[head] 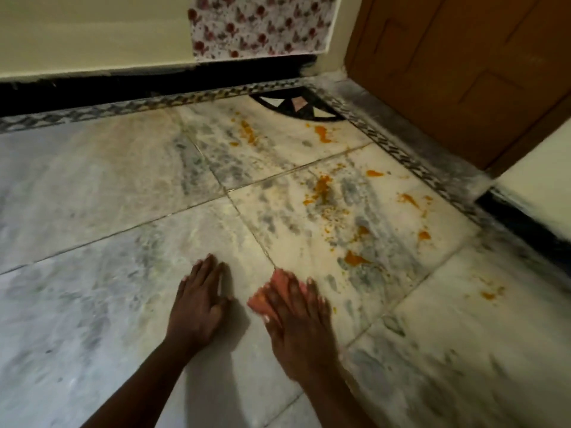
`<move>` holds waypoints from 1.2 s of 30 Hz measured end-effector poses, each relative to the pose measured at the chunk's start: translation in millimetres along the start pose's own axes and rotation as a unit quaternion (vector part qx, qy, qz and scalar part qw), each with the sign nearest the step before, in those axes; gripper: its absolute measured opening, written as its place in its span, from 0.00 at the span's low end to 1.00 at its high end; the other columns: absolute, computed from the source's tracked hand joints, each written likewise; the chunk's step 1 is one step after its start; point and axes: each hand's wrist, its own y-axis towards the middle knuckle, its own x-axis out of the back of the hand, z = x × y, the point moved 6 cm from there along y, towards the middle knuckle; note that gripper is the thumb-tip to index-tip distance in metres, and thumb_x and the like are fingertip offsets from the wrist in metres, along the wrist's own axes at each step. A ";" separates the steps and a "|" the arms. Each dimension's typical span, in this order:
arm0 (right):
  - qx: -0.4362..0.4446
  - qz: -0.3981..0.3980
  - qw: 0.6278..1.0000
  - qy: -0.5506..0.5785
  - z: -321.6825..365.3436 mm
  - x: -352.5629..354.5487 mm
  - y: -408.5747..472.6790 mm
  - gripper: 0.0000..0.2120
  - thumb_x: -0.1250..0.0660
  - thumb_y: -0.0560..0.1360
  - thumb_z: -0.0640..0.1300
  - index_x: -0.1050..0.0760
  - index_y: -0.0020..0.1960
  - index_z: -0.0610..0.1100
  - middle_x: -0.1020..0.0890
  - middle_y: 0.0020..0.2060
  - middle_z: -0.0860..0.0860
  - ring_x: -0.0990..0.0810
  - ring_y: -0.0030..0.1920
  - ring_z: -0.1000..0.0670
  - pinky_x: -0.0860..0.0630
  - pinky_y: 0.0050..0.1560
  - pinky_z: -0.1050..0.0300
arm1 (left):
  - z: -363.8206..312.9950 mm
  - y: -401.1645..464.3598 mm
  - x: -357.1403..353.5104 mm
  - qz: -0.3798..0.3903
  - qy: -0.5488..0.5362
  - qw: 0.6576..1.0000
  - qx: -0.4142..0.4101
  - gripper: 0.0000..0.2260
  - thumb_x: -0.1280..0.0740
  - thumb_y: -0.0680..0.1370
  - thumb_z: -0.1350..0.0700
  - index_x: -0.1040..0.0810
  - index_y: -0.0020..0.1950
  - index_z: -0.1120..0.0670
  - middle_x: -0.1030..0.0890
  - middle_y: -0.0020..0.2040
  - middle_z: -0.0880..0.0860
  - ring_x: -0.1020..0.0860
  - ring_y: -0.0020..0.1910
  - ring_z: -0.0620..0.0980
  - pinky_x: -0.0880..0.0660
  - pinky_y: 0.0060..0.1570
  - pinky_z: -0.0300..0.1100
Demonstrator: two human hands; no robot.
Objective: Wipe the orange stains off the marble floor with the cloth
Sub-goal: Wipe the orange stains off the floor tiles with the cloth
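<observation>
We see orange stains (321, 188) smeared and speckled across the pale marble floor (108, 186); a pink cloth (272, 291) lies bunched flat nearby.

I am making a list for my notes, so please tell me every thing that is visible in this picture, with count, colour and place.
Marble floor: one, white-grey veined tiles, fills most of the view.
Orange stains: many splotches and specks, orange, right half of the floor; largest ones near the middle, near the hands and by the corner inlay.
Patterned border strip: one, black and white, along the walls.
Fan-shaped corner inlay: one, black, white and pink, far corner.
Floral cloth panel: one, white with red flowers, on the far wall.
Wooden door: one, brown, upper right.
Pink cloth: one, pink, under the right hand.
Left hand: flat on the floor, empty.
Right hand: presses on the cloth, blurred.
</observation>
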 end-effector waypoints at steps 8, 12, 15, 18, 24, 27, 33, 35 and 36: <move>-0.323 0.036 0.942 0.080 -96.0 20.4 24.2 0.30 0.53 0.84 0.66 0.58 0.83 0.65 0.59 0.86 0.49 0.63 0.85 0.38 0.61 0.82 0.34 | -51.3 -5.8 -38.5 0.090 0.087 0.991 -0.055 0.42 0.58 0.72 0.31 0.51 0.86 0.45 0.61 0.85 0.49 0.62 0.84 0.52 0.59 0.82 0.57; -0.109 0.019 0.993 0.036 -39.2 4.9 9.6 0.28 0.52 0.84 0.65 0.53 0.82 0.69 0.53 0.86 0.52 0.57 0.85 0.38 0.56 0.82 0.33 | -50.9 -7.0 -43.8 0.002 0.105 0.992 -0.065 0.31 0.53 0.82 0.37 0.45 0.85 0.42 0.54 0.87 0.47 0.56 0.86 0.51 0.51 0.83 0.59; -0.025 0.025 0.999 -0.011 -53.0 3.6 -33.2 0.26 0.56 0.84 0.66 0.57 0.81 0.73 0.55 0.86 0.57 0.59 0.85 0.41 0.55 0.82 0.33 | -53.0 -11.2 -44.3 -0.035 0.125 0.989 -0.076 0.28 0.49 0.83 0.43 0.41 0.85 0.44 0.48 0.87 0.48 0.50 0.86 0.52 0.48 0.83 0.57; -0.193 -0.016 0.981 -0.009 -111.8 12.8 -19.1 0.27 0.57 0.82 0.67 0.54 0.81 0.72 0.48 0.86 0.54 0.55 0.85 0.38 0.51 0.81 0.30 | -52.3 -9.9 -46.1 -0.039 0.125 0.989 -0.074 0.28 0.48 0.83 0.44 0.41 0.85 0.44 0.47 0.87 0.49 0.50 0.86 0.52 0.49 0.83 0.57; -0.027 0.001 1.000 -0.015 -28.8 -1.5 -28.2 0.27 0.54 0.84 0.64 0.54 0.83 0.69 0.55 0.86 0.51 0.58 0.85 0.37 0.56 0.82 0.31 | -54.2 -11.8 -42.2 -0.042 0.119 0.989 -0.072 0.28 0.46 0.82 0.45 0.38 0.84 0.45 0.45 0.86 0.50 0.47 0.85 0.54 0.47 0.82 0.58; 0.133 0.039 0.990 -0.027 -33.0 3.0 -100.3 0.27 0.53 0.85 0.64 0.56 0.82 0.70 0.58 0.86 0.56 0.59 0.85 0.41 0.57 0.82 0.35 | -55.2 -13.4 -41.9 -0.038 0.116 0.989 -0.078 0.29 0.46 0.82 0.44 0.39 0.84 0.45 0.44 0.86 0.50 0.47 0.85 0.54 0.47 0.82 0.58; -0.198 -0.052 0.979 -0.018 -126.7 14.5 -80.0 0.29 0.50 0.84 0.62 0.55 0.82 0.68 0.44 0.85 0.48 0.47 0.83 0.33 0.44 0.78 0.26 | -57.9 -14.1 -40.9 -0.034 0.119 0.990 -0.069 0.29 0.47 0.82 0.44 0.40 0.84 0.46 0.45 0.86 0.50 0.47 0.86 0.54 0.49 0.83 0.58; -0.145 -0.048 0.988 -0.016 -81.5 8.2 -74.8 0.28 0.49 0.83 0.62 0.48 0.83 0.65 0.43 0.85 0.46 0.49 0.84 0.32 0.45 0.79 0.27 | -58.3 -13.1 -40.7 -0.031 0.120 0.990 -0.070 0.29 0.46 0.82 0.44 0.39 0.84 0.46 0.44 0.86 0.51 0.47 0.85 0.54 0.49 0.82 0.57; -0.055 -0.027 0.998 -0.028 -51.9 0.4 -82.6 0.28 0.50 0.84 0.61 0.49 0.83 0.65 0.46 0.86 0.47 0.51 0.84 0.33 0.46 0.79 0.28 | -58.0 -13.2 -39.4 -0.030 0.118 0.990 -0.071 0.29 0.46 0.82 0.44 0.39 0.84 0.46 0.44 0.86 0.51 0.46 0.85 0.55 0.49 0.82 0.58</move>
